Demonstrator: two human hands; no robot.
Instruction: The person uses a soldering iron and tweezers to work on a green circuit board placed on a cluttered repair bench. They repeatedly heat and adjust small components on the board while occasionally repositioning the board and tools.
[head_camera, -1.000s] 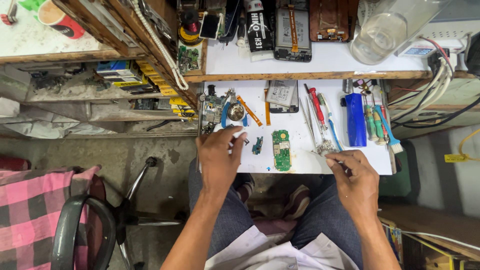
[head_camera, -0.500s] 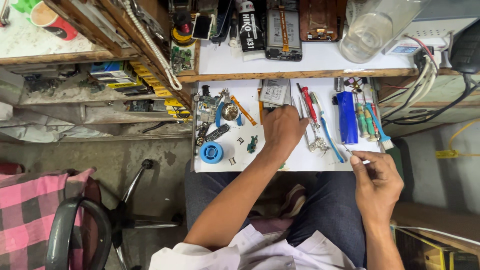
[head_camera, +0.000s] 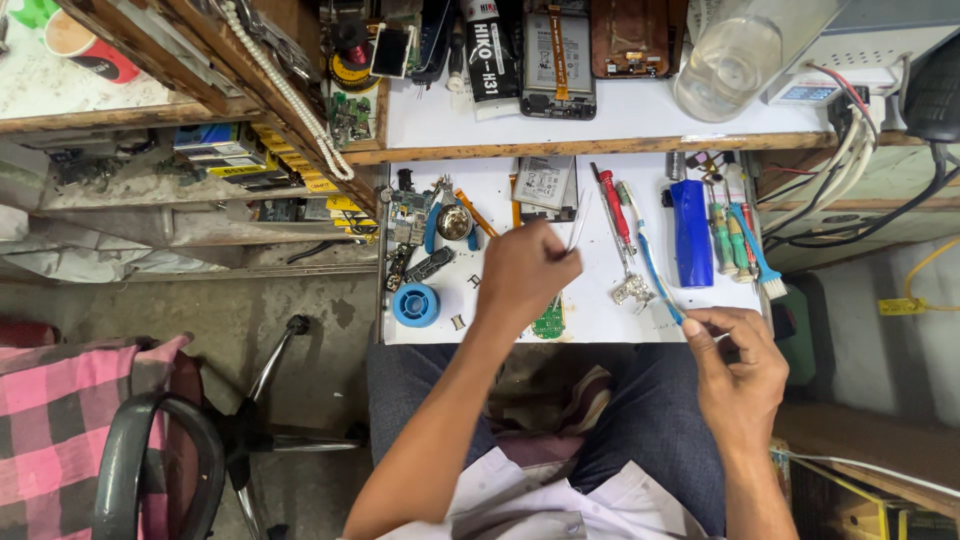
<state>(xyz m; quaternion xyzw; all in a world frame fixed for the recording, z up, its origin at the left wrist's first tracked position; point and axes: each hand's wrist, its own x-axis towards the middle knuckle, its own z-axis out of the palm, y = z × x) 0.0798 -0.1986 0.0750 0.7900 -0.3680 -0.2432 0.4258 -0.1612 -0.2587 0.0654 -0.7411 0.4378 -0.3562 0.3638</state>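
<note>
My left hand (head_camera: 525, 275) hovers over the middle of the small white work tray (head_camera: 600, 318), fingers shut on a thin pale tool (head_camera: 580, 222) that points away from me. Under its wrist lies a green circuit board (head_camera: 548, 322), partly hidden. My right hand (head_camera: 738, 368) is at the tray's near right corner, fingertips pinched on a small thin piece (head_camera: 720, 339) too small to identify. A blue-handled tweezer (head_camera: 660, 283) lies just left of that hand.
On the tray lie a blue spool (head_camera: 415, 304), a phone part (head_camera: 545, 183), a red screwdriver (head_camera: 615, 205), a blue lighter-shaped bottle (head_camera: 692, 232) and brushes (head_camera: 752, 245). A cluttered shelf (head_camera: 600, 125) sits above. A pink checked chair (head_camera: 70, 420) stands left; cables (head_camera: 860, 190) hang right.
My left hand went from the tray's left side to the upper middle, then drew back a little holding the thin pale tool. My right hand stayed near the tray's right corner.
</note>
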